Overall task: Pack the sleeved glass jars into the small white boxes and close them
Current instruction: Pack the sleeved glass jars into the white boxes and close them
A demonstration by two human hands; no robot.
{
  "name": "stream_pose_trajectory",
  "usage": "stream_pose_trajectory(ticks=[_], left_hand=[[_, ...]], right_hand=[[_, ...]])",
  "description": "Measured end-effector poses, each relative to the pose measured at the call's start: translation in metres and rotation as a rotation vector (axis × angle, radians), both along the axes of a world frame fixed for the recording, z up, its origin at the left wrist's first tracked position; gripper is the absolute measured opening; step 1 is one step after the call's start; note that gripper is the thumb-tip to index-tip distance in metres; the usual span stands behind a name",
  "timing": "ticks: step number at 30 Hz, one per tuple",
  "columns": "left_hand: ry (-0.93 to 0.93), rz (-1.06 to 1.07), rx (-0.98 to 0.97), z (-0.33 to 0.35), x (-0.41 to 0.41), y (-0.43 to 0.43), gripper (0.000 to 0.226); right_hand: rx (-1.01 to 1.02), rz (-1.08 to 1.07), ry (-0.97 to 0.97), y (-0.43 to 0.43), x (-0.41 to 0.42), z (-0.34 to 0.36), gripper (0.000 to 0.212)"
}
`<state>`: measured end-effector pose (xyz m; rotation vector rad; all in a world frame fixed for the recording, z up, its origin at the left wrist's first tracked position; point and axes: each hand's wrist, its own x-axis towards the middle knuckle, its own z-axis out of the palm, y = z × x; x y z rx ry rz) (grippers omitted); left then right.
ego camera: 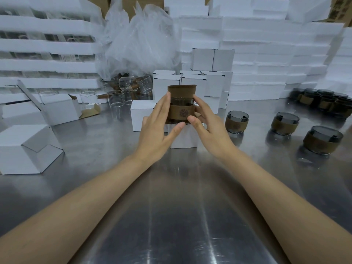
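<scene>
On my far left an open white box (28, 147) lies on its side on the steel worktop (171, 206), flaps spread. Behind it a second open box (57, 109) shows a brown inner flap. Further in stand clear glass beakers (122, 96) under a heap of crinkled plastic bags (139, 44).

In the centre my left hand (158, 130) lies along the left side of the sleeved jar (181, 111), fingers nearly straight up its wall and the thumb pressed under its front edge, so it pinches the jar. My right hand (207, 126) curls round the jar's right side, thumb on the brown sleeve. The jar is upright between both hands, at the mouth of the small white box (183, 138). I cannot tell whether its base is inside yet. A brown flap (182, 90) stands up behind the jar.

Closed white boxes (213, 60) are stacked behind that. To the right three more sleeved jars (285, 123) sit apart on the worktop, and a dark cluster of jars (323, 101) crowds the far right edge.
</scene>
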<state>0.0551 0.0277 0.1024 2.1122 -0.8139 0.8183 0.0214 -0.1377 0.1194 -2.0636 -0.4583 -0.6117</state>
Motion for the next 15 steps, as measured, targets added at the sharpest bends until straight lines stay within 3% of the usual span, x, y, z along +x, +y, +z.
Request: stream_pose_trajectory(ticks=[9, 15], left_hand=[[-0.003, 0.017, 0.052, 0.0015, 0.0012, 0.0025, 0.072], [0.011, 0.015, -0.067, -0.0018, 0.0002, 0.0016, 0.071]], right_hand=[[0.033, -0.095, -0.072, -0.0067, 0.0035, 0.0001, 0.045], [0.023, -0.08, -0.025, -0.0036, 0.0031, 0.0004, 0.043]])
